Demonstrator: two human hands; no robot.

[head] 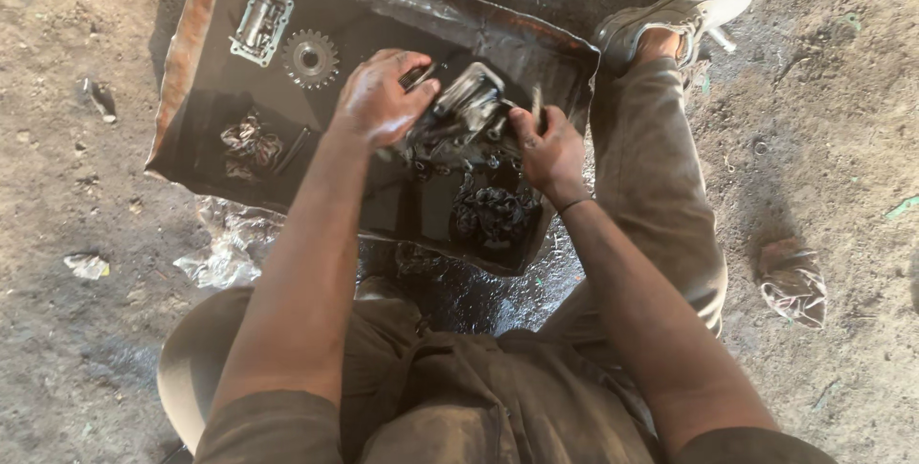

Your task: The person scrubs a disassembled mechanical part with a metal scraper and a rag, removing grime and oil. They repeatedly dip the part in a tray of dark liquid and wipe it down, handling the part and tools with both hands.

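Rusted sheet metal forms the tray (191,33), which lies on the dirt floor (57,330) and holds a layer of dark oily fluid. The left hand (378,100) is clamped over the upper left side of a grey metal casting (469,95), held above the middle of the tray near its far edge. The right hand (546,143) is closed around a thin tool (536,100) set against the right side of the casting; the tool's tip is hidden, so its kind cannot be told. The two hands are apart, one on each side of the casting. Already lying separate in the tray: a gear (309,59) and a rectangular plate (260,25) near the far left corner, a dark rag (251,143) by the left edge, and a heap of chain (493,215) near the near edge, just below the right hand. Judged from this layout, several parts are off and set aside, while the casting is in hand and its work is not finished; how much is left on it cannot be seen. A shoe (680,9) rests beyond the tray's far right corner.
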